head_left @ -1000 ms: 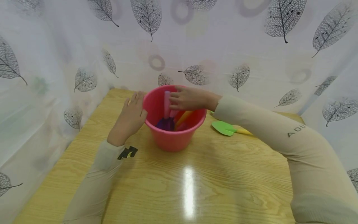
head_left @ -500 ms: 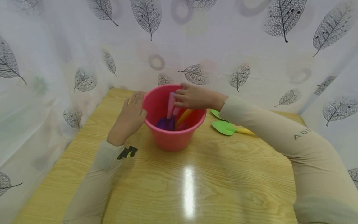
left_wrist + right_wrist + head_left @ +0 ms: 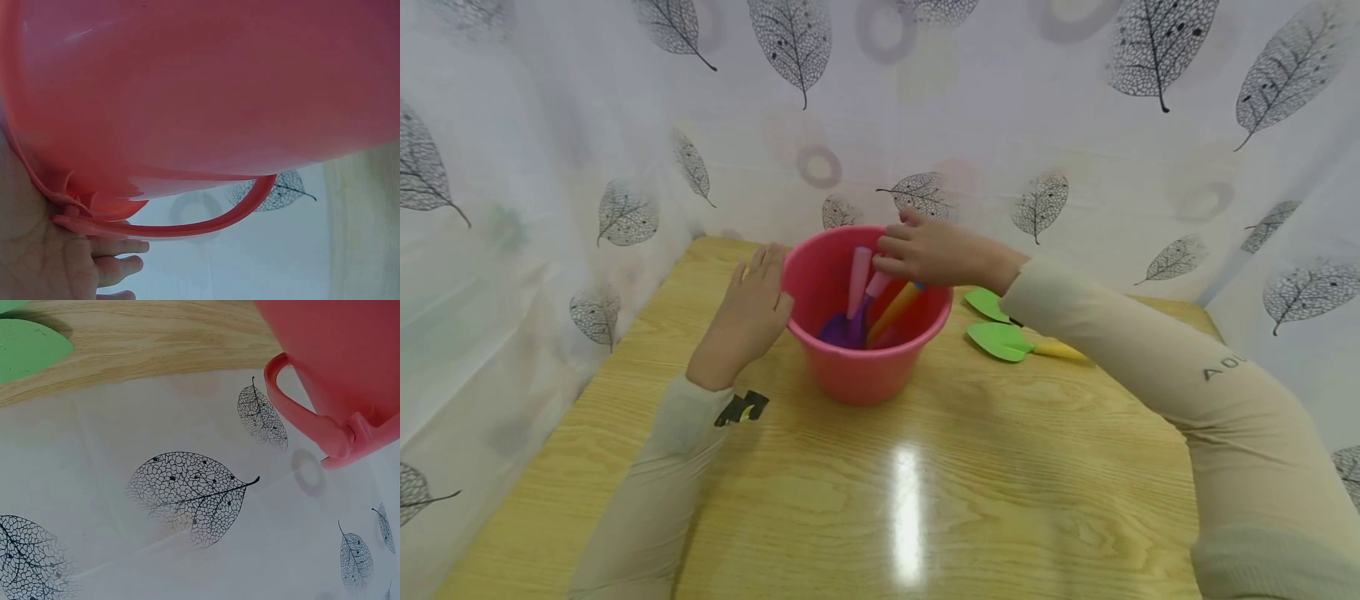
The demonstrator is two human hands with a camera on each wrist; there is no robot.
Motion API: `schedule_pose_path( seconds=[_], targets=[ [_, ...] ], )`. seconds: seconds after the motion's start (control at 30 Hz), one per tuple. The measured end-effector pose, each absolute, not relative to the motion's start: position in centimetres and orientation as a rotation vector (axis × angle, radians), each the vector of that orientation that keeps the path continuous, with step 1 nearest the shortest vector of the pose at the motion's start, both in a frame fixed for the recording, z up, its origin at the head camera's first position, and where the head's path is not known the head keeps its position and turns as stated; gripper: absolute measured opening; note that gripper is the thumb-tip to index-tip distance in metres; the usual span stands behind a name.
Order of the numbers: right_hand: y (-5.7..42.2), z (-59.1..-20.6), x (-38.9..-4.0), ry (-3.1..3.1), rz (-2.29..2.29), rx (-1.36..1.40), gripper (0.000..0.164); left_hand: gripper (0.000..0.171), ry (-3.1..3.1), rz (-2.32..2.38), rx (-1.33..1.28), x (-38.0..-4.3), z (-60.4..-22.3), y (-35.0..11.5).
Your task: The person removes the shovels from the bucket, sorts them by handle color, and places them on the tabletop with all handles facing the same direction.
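A pink bucket (image 3: 862, 375) stands upright on the wooden table. Inside lean toy tools: a pink handle (image 3: 859, 279), a second pink handle (image 3: 878, 286), purple heads (image 3: 842, 332) at the bottom and a yellow handle (image 3: 895, 312). My left hand (image 3: 745, 321) rests against the bucket's left rim with fingers extended; in the left wrist view, the palm (image 3: 37, 250) lies beside the pivot of the bucket's carrying handle (image 3: 187, 231). My right hand (image 3: 943, 250) hovers over the far right rim, fingers loosely bent, fingertips overlapping the top of the second pink handle.
Right of the bucket lie a green toy shovel (image 3: 1000, 342) with a yellow handle and another green blade (image 3: 985, 303), partly covered by my right sleeve. A white leaf-print curtain (image 3: 962, 125) hangs behind the wooden table (image 3: 820, 500).
My right hand has drawn up and to the right from among the tool handles. The left pink handle shifted slightly right. More of the second handle shows. My left hand stayed put.
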State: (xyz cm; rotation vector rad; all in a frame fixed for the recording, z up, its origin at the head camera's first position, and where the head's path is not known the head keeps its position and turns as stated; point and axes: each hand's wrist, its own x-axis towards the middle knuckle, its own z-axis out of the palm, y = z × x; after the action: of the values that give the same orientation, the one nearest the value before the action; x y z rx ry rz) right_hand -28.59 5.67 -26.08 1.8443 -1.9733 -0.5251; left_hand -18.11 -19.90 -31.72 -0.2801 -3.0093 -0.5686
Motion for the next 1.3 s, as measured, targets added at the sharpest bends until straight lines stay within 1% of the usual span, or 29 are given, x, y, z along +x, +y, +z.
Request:
schedule_pose_path(
  seconds=[0.33,0.77,1.1,1.3],
  targets=[
    [7.1,-26.7,-28.7,-1.866,-0.308,1.678,0.031,0.060,-3.021,-0.578,-0.269,-18.1,-31.6,-19.8],
    [8.4,-28.0,-27.4,-1.847,-0.093,1.372,0.017,0.060,-3.008,-0.589,-0.274,-17.9,-31.5,-19.8],
    [9.3,-28.4,-26.2,-1.824,-0.017,1.215,0.018,0.061,-3.003,-0.590,-0.268,-18.0,-31.6,-19.8],
    [10.3,-28.9,-25.7,-1.855,-0.018,1.131,0.024,0.062,-2.988,-0.604,-0.257,-18.0,-31.8,-19.8]
  ],
)
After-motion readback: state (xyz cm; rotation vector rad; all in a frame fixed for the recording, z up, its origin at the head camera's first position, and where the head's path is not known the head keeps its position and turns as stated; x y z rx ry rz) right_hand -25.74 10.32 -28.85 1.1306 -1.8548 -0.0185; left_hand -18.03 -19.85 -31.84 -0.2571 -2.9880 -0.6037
